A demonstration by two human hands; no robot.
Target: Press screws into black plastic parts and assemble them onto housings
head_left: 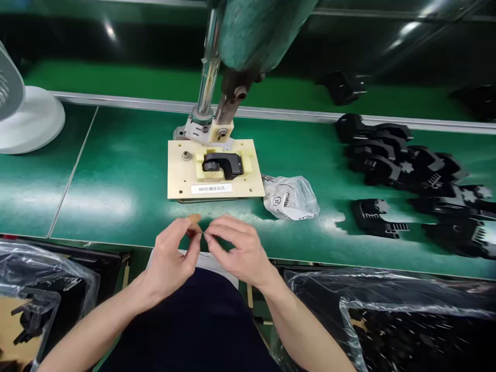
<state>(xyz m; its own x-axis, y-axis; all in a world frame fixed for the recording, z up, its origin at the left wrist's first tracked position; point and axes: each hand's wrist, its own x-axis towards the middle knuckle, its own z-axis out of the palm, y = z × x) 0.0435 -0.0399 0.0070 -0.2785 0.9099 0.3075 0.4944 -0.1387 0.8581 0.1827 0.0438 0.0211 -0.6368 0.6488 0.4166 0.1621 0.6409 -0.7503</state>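
My left hand (176, 250) and my right hand (236, 248) meet fingertip to fingertip just above the bench's near edge. Both are pinched closed; whatever is between the fingertips is too small to make out. A tan cover (194, 218) wraps one finger of the left hand. Beyond the hands lies a cream fixture plate (176, 178) with a white printed label (211, 188). Seated in its raised nest is a curved black plastic part (228, 163). Over the plate's back edge hangs a screwdriving machine's metal arm (228, 101).
A clear plastic bag (291, 199) touches the plate's right side. Several black plastic parts (382, 150) pile up on the right of the green bench (127, 170). Plastic-lined bins stand below, left (73, 268) and right (321, 289). A white fan base (41, 121) occupies the far left.
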